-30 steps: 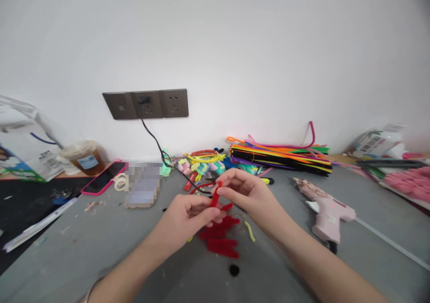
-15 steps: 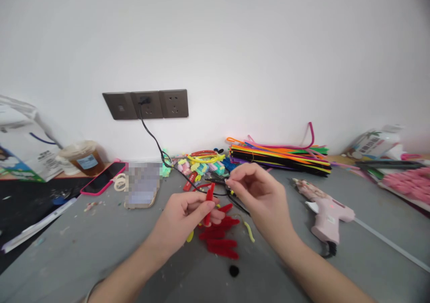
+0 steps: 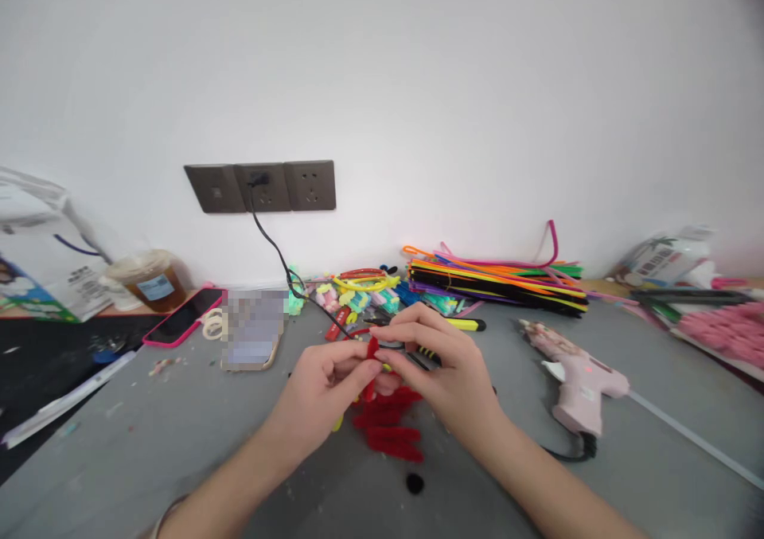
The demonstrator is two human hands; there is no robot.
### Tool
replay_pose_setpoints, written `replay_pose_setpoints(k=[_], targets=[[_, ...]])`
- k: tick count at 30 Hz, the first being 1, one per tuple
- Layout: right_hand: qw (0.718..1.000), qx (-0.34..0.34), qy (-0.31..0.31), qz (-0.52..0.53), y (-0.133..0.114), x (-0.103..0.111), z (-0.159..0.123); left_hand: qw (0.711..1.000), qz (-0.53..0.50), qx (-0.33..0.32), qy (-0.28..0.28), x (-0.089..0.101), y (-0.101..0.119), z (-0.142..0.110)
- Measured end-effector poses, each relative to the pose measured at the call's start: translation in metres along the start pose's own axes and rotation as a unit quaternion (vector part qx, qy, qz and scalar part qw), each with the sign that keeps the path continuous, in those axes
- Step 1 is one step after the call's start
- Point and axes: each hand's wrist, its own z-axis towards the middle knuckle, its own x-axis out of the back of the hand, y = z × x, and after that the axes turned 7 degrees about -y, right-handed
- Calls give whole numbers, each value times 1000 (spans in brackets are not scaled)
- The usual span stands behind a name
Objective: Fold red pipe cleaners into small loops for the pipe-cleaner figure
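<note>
A short red pipe-cleaner piece (image 3: 372,349) stands upright between my hands. My left hand (image 3: 322,388) is closed on it, thumb against fingers. From the right, my right hand (image 3: 447,356) pinches at the upper part of the same piece; the fingertips partly hide it. Just below the hands, several fuzzy red pipe-cleaner pieces (image 3: 394,441) lie on the grey table. A small black pom-pom (image 3: 415,484) sits nearer to me. Behind my right hand shows a yellow and black handle (image 3: 471,325).
A pink glue gun (image 3: 582,384) with its cord lies to the right. Bundled coloured pipe cleaners (image 3: 495,284) rest along the wall. Two phones, one with a pink case (image 3: 186,316), and a lidded drink cup (image 3: 149,280) are at left. A black cable (image 3: 271,240) hangs from the socket.
My right hand has moved left and down, from apart to touching the red piece in my left hand. The yellow and black handle behind it has come into view.
</note>
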Motion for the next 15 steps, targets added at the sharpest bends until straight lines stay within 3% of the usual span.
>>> replay_pose_setpoints(k=[7, 15], targets=[[977, -101, -27, 185, 2, 1, 3, 995, 91, -35, 17, 1, -4, -3], [944, -152, -77, 282, 4, 2, 4, 989, 134, -58, 11, 3, -1, -4]])
